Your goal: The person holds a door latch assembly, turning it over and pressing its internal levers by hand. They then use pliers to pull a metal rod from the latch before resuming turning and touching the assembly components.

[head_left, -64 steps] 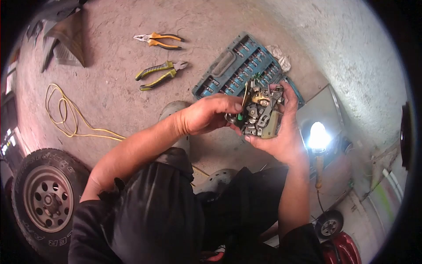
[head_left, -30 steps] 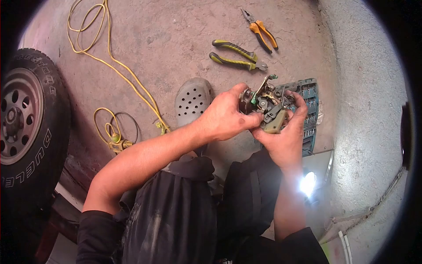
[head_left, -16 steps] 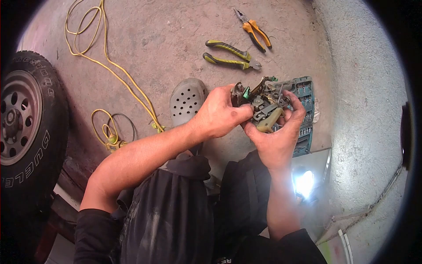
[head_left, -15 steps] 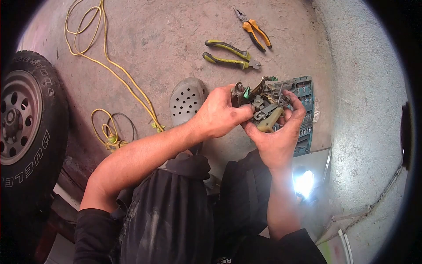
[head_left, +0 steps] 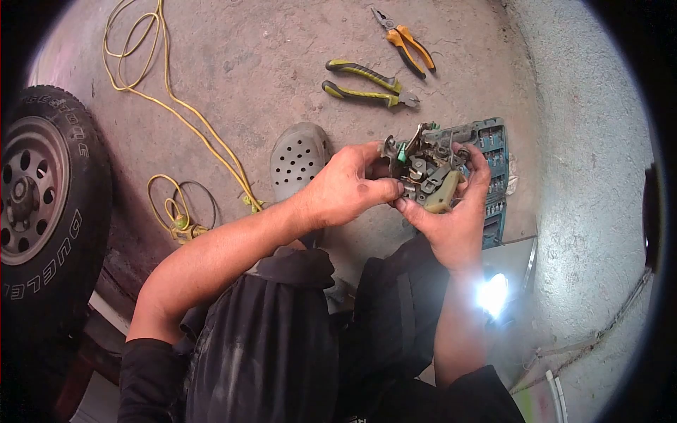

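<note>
Between my two hands is a car door latch [head_left: 427,173], a metal mechanism with levers, a green clip and a yellowish plastic part. My left hand [head_left: 352,185] grips its left side, thumb laid along the lower edge and the other fingers mostly behind it. On the opposite side my right hand [head_left: 458,218] is closed round the latch, with the thumb at the bottom and fingertips at the upper right edge. The latch is held in the air above the floor, partly covering a teal socket set case [head_left: 496,161].
Green-handled cutting pliers [head_left: 370,84] and orange-handled pliers [head_left: 405,44] lie on the concrete floor. A yellow cable [head_left: 204,130] loops at left beside a tyre [head_left: 84,204]. A bright lamp [head_left: 492,296] shines near my right forearm, by the pale wall [head_left: 585,176]. A grey clog [head_left: 299,158] is on my foot.
The latch has shifted slightly to the right and turned a little in my hands. My left thumb now sits lower along its edge. Both hands keep hold of it.
</note>
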The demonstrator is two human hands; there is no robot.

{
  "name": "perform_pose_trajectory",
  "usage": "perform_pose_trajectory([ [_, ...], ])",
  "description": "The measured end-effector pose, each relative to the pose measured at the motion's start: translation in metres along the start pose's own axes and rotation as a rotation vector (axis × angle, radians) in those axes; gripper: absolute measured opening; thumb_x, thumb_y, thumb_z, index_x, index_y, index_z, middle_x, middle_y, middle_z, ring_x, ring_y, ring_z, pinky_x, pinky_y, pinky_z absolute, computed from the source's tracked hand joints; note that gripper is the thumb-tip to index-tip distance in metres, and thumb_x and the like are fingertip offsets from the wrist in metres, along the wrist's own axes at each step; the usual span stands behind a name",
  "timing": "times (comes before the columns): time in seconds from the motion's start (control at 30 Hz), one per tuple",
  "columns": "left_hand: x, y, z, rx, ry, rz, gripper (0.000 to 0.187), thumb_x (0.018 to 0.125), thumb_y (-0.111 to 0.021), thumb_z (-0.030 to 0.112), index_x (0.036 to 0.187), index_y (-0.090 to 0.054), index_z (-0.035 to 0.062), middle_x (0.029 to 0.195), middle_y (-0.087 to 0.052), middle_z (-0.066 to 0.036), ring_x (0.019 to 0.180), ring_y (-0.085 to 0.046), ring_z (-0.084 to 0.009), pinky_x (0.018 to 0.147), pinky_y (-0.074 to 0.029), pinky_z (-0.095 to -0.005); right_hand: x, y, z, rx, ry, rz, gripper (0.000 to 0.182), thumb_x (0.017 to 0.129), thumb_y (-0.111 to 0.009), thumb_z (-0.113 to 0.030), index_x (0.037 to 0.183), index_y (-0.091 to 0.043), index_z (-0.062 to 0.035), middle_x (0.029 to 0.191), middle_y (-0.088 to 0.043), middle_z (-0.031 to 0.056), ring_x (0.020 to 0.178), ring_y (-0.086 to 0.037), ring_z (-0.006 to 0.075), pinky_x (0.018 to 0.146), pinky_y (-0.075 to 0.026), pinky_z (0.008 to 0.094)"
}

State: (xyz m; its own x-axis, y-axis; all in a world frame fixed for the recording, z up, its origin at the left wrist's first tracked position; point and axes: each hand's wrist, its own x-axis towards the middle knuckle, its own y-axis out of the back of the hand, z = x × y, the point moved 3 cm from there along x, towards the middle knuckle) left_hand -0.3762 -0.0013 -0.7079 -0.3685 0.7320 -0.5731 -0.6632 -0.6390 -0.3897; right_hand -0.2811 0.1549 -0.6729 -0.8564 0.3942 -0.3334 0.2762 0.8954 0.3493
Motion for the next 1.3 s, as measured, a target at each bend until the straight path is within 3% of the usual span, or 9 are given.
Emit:
perform_pose_trajectory([
  [0.17,0.005,0.001,-0.008,-0.034,-0.036,-0.010,0.031,0.090,-0.069,0.012,0.109,-0.060,-0.0107,0.093,-0.072,-0.014,0.082,-0.070,-0.0158,0.077,-0.057,-0.0310,0.001,0.001,0.002,0.202,-0.138,0.009,0.088,0.071,-0.088,-0.007,0.136,-0.029,0.0003,0.122,-0.057,0.0186,0.110,-0.063,0.0236,0.096,-0.054,0.0373],
  [0.33,0.005,0.003,-0.008,-0.094,0.043,-0.125,0.039,0.096,-0.067,0.019,0.121,-0.056,-0.0087,0.101,-0.069,-0.012,0.092,-0.068,-0.0172,0.084,-0.056,-0.0329,-0.001,0.000,-0.001,0.276,-0.208,0.034,0.083,0.073,-0.087,-0.006,0.133,-0.030,0.0033,0.120,-0.058,0.0187,0.109,-0.063,0.0225,0.094,-0.055,0.0348],
  [0.47,0.006,0.000,-0.015,-0.203,-0.022,-0.089,0.032,0.095,-0.067,0.017,0.110,-0.060,-0.0103,0.094,-0.072,-0.015,0.083,-0.070,-0.0183,0.075,-0.059,-0.0322,0.000,0.000,-0.001,0.235,-0.203,0.027,0.087,0.073,-0.088,-0.007,0.136,-0.028,0.0029,0.122,-0.056,0.0194,0.110,-0.063,0.0234,0.094,-0.055,0.0355],
  [0.87,0.006,0.002,-0.017,-0.222,-0.022,-0.128,0.026,0.094,-0.067,0.013,0.107,-0.060,-0.0088,0.094,-0.071,-0.015,0.085,-0.070,-0.0193,0.081,-0.057,-0.0328,-0.001,0.001,-0.003,0.181,-0.151,0.001,0.092,0.071,-0.089,-0.006,0.138,-0.026,0.0006,0.124,-0.055,0.0199,0.112,-0.063,0.0251,0.094,-0.055,0.0367],
  [1.17,0.008,0.003,-0.021,-0.289,-0.040,-0.140,0.025,0.094,-0.066,0.010,0.110,-0.058,-0.0080,0.095,-0.070,-0.014,0.090,-0.069,-0.0185,0.085,-0.056,-0.0333,-0.001,-0.002,-0.003,0.131,-0.101,0.046,0.091,0.069,-0.090,-0.005,0.136,-0.028,0.0009,0.123,-0.055,0.0203,0.111,-0.063,0.0252,0.093,-0.055,0.0368],
  [1.3,0.009,0.004,-0.024,-0.310,-0.011,-0.136,0.035,0.093,-0.066,0.011,0.120,-0.057,-0.0084,0.102,-0.069,-0.013,0.094,-0.067,-0.0177,0.089,-0.054,-0.0332,-0.003,-0.003,0.001,0.053,-0.064,0.090,0.095,0.066,-0.091,-0.005,0.137,-0.028,0.0000,0.125,-0.052,0.0200,0.115,-0.060,0.0258,0.097,-0.053,0.0390],
])
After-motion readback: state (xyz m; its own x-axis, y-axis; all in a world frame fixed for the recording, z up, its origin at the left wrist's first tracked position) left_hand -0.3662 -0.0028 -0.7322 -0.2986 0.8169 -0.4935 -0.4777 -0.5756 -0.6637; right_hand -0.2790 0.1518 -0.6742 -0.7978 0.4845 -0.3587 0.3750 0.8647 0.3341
